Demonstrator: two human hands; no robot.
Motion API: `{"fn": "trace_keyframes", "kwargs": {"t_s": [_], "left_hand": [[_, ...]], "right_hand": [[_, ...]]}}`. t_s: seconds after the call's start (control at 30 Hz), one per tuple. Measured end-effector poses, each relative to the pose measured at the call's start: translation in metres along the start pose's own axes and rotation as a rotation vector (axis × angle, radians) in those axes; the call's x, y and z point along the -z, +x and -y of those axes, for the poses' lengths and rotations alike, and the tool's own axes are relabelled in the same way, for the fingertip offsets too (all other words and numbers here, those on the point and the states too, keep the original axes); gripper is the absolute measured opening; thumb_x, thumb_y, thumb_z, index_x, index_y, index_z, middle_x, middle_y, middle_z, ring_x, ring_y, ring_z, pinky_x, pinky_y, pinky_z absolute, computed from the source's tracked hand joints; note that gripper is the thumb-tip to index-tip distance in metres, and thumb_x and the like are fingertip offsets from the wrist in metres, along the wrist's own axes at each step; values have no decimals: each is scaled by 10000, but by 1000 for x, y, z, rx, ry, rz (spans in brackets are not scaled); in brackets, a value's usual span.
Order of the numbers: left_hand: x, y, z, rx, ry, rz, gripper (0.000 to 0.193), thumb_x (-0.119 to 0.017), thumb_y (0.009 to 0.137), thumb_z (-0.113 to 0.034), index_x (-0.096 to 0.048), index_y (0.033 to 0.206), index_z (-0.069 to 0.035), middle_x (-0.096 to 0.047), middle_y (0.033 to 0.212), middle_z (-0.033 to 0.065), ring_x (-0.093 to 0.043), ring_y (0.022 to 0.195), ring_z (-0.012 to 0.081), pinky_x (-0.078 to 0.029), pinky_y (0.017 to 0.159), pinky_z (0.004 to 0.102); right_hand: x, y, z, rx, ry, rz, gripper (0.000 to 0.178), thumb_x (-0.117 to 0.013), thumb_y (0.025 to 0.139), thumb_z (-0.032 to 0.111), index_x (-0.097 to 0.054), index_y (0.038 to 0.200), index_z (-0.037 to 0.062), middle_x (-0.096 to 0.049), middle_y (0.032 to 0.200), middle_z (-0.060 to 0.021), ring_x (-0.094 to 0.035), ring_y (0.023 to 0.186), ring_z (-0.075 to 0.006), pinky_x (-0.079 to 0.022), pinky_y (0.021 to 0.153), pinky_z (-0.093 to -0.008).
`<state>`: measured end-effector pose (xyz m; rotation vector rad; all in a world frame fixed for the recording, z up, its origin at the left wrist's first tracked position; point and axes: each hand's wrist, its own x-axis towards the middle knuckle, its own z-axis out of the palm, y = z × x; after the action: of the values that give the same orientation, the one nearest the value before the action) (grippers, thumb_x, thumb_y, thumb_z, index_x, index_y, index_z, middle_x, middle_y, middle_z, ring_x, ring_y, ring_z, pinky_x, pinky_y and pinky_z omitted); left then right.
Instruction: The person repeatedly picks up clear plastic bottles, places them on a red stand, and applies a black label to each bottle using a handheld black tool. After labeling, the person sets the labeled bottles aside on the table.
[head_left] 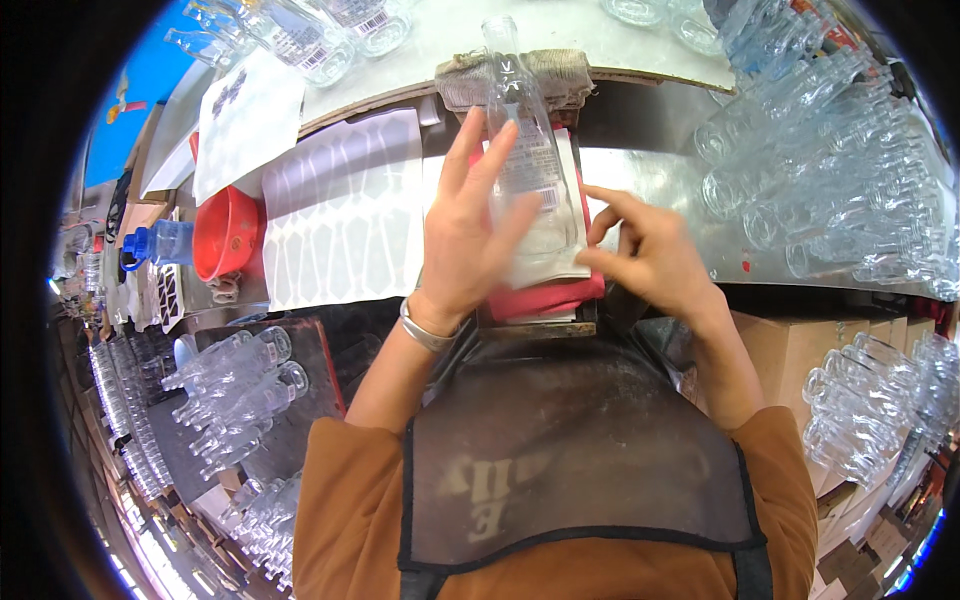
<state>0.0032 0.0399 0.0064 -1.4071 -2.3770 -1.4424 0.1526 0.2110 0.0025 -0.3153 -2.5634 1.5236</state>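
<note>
A clear glass bottle (530, 165) with small dark print and a barcode lies in front of me, its neck pointing away. The neck rests on a rolled beige cloth (560, 72), and the body lies over a white and red cloth pad (555, 297). My left hand (470, 225) hovers at the bottle's left side with fingers spread, the thumb blurred across its lower body. To the right of the bottle base is my right hand (650, 250), index finger and thumb apart, the thumb tip close to the pad's edge. Nothing shows in either hand.
Left of the bottle lies a white sheet of bottle-shaped pieces (340, 210), beside a red bowl (222, 235) and a blue-capped container (165, 245). Many glass bottles (830, 160) crowd the right counter. More bottles (240, 385) stand lower left, others (870, 400) in cartons lower right.
</note>
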Motion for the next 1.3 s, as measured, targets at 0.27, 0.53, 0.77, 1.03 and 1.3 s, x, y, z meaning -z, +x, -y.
{"fn": "trace_keyframes", "kwargs": {"t_s": [0.27,0.53,0.77,1.03,1.3], "left_hand": [[8,9,18,-39,-117,107,511,-700,883,-120,-596,1384,-118,-407,1519,226,-483,1347,356,-400,1098,418],[9,9,17,-48,-109,120,492,-713,894,-152,-608,1374,-130,-403,1517,216,-487,1342,356,-406,1099,418],[6,9,14,-49,-90,96,501,-713,890,-150,-603,1378,-132,-404,1514,218,-494,1332,362,-409,1094,426],[9,9,11,-10,-78,114,509,-711,880,-140,-604,1378,-136,-404,1510,225,-470,1348,370,-395,1102,435],[7,8,10,-6,-74,84,622,-712,872,-130,-499,1455,-84,-406,1506,231,-449,1373,360,-381,1120,420]], "right_hand": [[7,10,-60,-502,1065,-565,410,-482,1046,452,-623,969,74,-623,827,-38,-588,639,-110,-484,554,-233],[15,24,-36,-316,929,-324,324,-566,975,177,-584,1253,10,-656,1057,-41,-638,905,-96,-529,789,-240],[13,40,-24,-115,816,-257,354,-637,902,85,-567,1236,-11,-652,1101,-88,-616,974,-118,-512,843,-260],[18,56,-1,121,418,-109,331,-627,922,47,-614,1252,44,-629,1119,-17,-578,1039,-83,-481,916,-243],[25,87,18,391,118,-166,310,-643,911,30,-652,1221,25,-669,1086,-28,-606,979,-94,-508,870,-253]]}}
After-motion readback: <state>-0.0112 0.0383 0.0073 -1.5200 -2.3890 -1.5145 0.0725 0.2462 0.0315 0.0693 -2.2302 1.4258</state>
